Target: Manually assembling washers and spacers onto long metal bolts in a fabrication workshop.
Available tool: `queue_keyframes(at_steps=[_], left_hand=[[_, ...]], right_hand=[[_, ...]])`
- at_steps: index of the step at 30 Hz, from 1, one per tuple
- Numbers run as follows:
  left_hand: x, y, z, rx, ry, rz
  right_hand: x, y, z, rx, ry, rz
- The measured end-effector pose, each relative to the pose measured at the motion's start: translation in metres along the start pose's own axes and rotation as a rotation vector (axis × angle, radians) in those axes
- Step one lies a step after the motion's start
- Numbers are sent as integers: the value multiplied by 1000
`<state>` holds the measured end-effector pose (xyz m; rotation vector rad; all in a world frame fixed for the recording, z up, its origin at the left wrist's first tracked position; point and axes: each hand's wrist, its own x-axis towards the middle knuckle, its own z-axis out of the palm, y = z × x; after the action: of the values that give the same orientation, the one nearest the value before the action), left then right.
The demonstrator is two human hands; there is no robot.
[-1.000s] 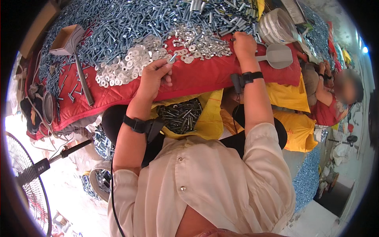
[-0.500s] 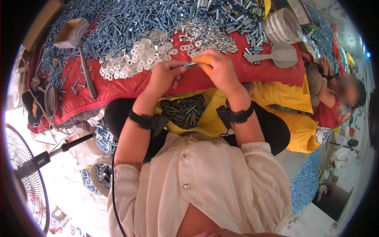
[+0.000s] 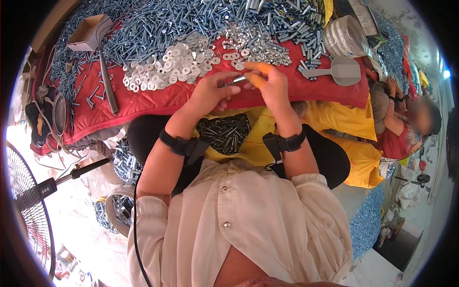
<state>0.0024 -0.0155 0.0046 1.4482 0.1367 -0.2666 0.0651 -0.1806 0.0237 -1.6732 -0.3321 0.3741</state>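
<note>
Over the near edge of the red quilted cloth, my left hand (image 3: 210, 92) pinches the end of a thin bolt whose shank is mostly hidden by the fingers. A short shiny metal sleeve (image 3: 239, 79) lies in line with it, between the two hands. My right hand (image 3: 272, 86), with orange coverings on some fingers, closes on the sleeve's right end. Just beyond my hands lie a heap of flat washers (image 3: 179, 64) and a pile of small nuts (image 3: 260, 50). Below them, an open yellow bag (image 3: 256, 131) between my legs holds dark finished-looking bolts (image 3: 224, 134).
Loose bolts (image 3: 158, 24) cover the far cloth, with metal sleeves (image 3: 306, 33) at right. A grey scoop (image 3: 345, 71), stacked white tubs (image 3: 345, 36), a white box (image 3: 90, 33) and a long-handled tool (image 3: 107, 83) lie around. A fan (image 3: 28, 205) stands left; another person (image 3: 399, 115) sits right.
My hands have shifted slightly, with the fingers spread more loosely. The shiny sleeve now shows between them, where a thin bolt shank was visible before.
</note>
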Motion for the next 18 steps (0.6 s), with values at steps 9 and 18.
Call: queue_keyframes(at_steps=[9, 18], left_hand=[[3, 6, -18, -155, 290, -4], [7, 3, -21, -201, 333, 45]], right_hand=[[50, 6, 6, -395, -12, -20], [67, 9, 4, -557, 114, -78]])
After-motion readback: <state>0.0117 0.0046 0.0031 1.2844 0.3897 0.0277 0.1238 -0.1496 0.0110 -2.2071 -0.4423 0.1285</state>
